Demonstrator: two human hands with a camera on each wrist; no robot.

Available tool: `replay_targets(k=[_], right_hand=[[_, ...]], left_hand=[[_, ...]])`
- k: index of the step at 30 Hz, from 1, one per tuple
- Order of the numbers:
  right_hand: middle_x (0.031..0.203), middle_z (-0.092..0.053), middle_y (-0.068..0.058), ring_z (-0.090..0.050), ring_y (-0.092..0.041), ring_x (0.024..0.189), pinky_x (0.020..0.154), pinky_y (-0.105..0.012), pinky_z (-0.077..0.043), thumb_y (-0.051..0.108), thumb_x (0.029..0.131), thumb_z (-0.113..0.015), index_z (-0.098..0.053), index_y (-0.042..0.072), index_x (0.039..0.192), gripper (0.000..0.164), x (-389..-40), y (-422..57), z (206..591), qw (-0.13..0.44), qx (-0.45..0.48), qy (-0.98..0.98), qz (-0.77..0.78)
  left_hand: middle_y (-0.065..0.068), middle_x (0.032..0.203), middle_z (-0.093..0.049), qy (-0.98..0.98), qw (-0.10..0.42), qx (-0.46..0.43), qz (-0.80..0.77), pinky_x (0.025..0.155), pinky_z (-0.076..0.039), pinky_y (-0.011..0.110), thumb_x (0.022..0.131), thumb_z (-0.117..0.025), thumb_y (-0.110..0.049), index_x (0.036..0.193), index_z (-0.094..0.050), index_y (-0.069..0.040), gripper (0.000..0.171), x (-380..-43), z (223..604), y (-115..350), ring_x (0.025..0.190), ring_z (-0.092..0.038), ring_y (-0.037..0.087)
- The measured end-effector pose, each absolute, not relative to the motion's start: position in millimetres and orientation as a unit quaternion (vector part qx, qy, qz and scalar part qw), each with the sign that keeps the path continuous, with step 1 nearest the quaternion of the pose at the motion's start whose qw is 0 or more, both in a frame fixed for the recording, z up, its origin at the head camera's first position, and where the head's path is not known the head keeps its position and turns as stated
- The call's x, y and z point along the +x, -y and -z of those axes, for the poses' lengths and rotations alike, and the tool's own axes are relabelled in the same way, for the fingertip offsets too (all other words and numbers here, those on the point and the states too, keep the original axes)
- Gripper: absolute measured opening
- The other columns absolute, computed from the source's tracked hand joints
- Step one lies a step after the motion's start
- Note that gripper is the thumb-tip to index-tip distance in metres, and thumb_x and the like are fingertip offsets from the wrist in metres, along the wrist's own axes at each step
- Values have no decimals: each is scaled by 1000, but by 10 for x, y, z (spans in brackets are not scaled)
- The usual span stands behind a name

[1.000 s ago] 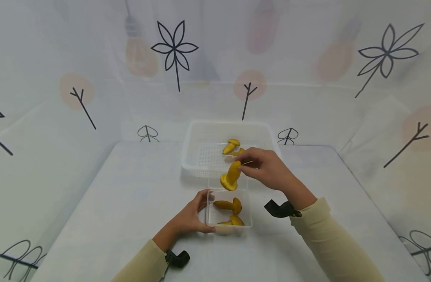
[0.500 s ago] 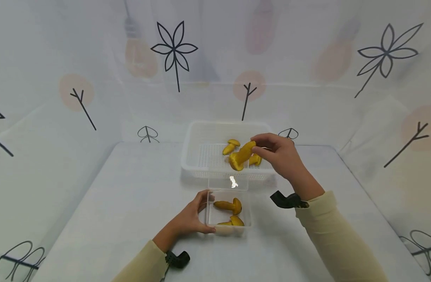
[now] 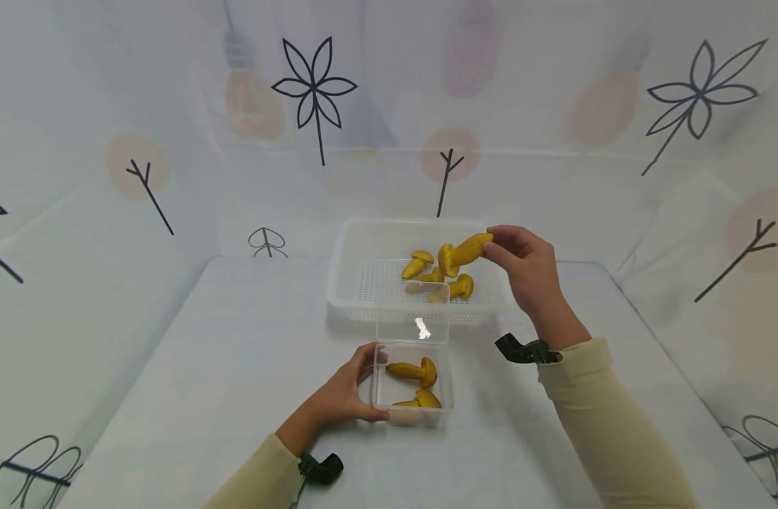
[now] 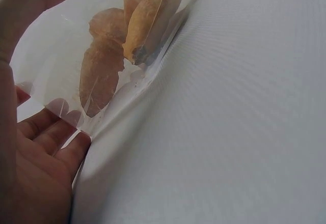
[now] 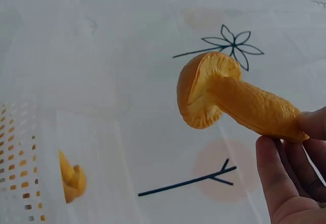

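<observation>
My right hand (image 3: 526,265) pinches a yellow mushroom (image 3: 463,253) by the end of its stem, over the right part of a white basket (image 3: 351,293); the cap points left. In the right wrist view the mushroom (image 5: 244,102) shows its ridged cap underside, thumb and fingers at the stem tip. Around the left side of a clear plastic box (image 3: 453,382) my left hand (image 3: 341,389) is spread, thumb at the near edge and fingers at the far corner. Two mushrooms (image 3: 414,370) lie inside that box. Through its wall the left wrist view shows mushrooms (image 4: 102,71) too.
Several yellow mushrooms (image 3: 417,264) lie in the perforated basket at the back of the white table (image 3: 236,353). The box's clear lid (image 3: 398,329) stands open toward the basket. Behind the table hangs a patterned white cloth (image 3: 192,106).
My right hand has carried its mushroom up, back and to the right, from above the clear box to over the basket. The stem has swung toward level. My left hand has stayed put.
</observation>
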State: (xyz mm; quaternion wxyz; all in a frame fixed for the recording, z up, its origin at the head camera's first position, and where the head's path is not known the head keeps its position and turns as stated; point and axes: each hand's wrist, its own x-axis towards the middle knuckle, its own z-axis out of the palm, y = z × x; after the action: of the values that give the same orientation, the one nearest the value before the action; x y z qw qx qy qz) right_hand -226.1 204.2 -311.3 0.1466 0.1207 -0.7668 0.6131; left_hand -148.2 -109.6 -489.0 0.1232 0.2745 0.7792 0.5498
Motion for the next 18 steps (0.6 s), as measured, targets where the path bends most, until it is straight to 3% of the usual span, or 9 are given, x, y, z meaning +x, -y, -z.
replay_targets(k=[9,18], right_hand=[[119,-57,-4,-63,-6,102,92,-16,-53,26,94,-64,-57,3,125,40,-2396,-2126,3328,130,53,786,-601],[125,-55,-8,-66,-14,108,103,-34,-50,33,95,-62,-55,7,130,45,-2520,-2210,3552,104,10,802,-588]], left_hand=[[11,145,-40,-779,130,271,-550,118,-30,30,64,-91,-23,149,-21,-10,111,-1476,4879,1104,140,-37,17],[11,146,-39,-777,133,271,-552,118,-29,31,65,-91,-23,149,-22,-11,109,-1490,4906,1108,141,-37,19]])
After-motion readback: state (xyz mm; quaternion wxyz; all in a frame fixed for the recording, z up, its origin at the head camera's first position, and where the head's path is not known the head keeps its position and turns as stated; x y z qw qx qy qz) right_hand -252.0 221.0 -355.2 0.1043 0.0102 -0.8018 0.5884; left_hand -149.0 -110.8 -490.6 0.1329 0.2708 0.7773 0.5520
